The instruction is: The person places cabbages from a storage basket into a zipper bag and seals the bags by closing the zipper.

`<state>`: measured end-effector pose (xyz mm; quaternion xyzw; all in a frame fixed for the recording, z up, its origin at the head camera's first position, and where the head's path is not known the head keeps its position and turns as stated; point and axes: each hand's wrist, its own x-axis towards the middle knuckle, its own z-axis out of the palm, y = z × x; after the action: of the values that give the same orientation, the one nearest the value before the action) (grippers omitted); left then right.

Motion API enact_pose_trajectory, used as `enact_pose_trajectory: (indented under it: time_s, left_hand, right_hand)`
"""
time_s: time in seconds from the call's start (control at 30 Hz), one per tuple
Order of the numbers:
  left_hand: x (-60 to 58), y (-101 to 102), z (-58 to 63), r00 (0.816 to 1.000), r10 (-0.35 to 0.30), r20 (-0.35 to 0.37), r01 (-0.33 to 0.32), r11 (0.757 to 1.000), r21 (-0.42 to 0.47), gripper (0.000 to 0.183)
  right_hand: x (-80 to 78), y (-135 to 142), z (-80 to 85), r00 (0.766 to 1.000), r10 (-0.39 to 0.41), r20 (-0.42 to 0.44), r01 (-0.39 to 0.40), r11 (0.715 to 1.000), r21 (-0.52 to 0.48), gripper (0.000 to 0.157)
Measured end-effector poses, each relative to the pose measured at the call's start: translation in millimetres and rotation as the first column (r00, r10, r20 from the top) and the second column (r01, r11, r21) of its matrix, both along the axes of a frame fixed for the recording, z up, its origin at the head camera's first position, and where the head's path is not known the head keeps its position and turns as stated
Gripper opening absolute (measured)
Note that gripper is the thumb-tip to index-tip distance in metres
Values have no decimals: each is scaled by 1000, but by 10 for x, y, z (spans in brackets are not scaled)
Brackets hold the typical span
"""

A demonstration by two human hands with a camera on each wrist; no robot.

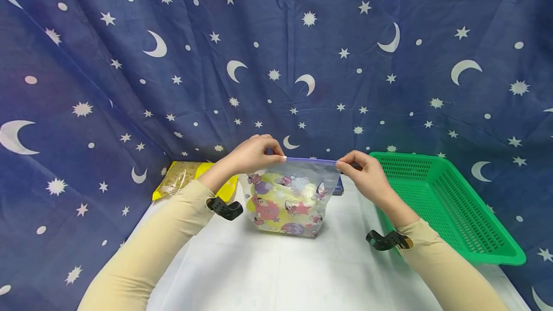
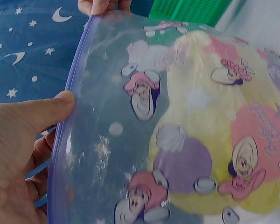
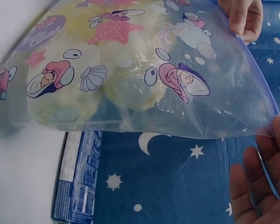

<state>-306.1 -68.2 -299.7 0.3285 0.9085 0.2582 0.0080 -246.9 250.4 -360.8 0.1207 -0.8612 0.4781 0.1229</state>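
Observation:
A clear zip bag [image 1: 289, 205] printed with pink and purple cartoon figures stands upright on the white table. Pale yellow, rounded contents show through its plastic; their kind is hidden by the print. My left hand [image 1: 258, 154] pinches the purple zip strip [image 2: 74, 84] along the top edge, thumb on the near side. At the top right corner, my right hand [image 1: 365, 173] pinches the other end of the strip between thumb and finger. The strip is stretched straight between both hands, its two edges lying together.
A yellow packet with a see-through window [image 1: 177, 176] lies at the back left, partly behind the left arm. On the right sits a green perforated basket [image 1: 484, 224]. Behind the bag is a blue printed box [image 3: 79, 179]. A blue star-patterned curtain [image 1: 276, 37] hangs behind.

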Motion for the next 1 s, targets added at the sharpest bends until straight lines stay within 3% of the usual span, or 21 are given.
enact_pose_trajectory:
  time_s: [0.33, 1.0]
  left_hand:
    - [-54, -238, -28, 1000, -11, 29, 10, 999, 42, 12]
    - [-80, -684, -103, 995, 39, 87, -49, 993, 109, 15]
  right_hand:
    - [-3, 24, 2, 1000, -11, 18, 11, 1000, -1, 30]
    - [-38, 1, 6, 1000, -12, 17, 12, 1000, -1, 29]
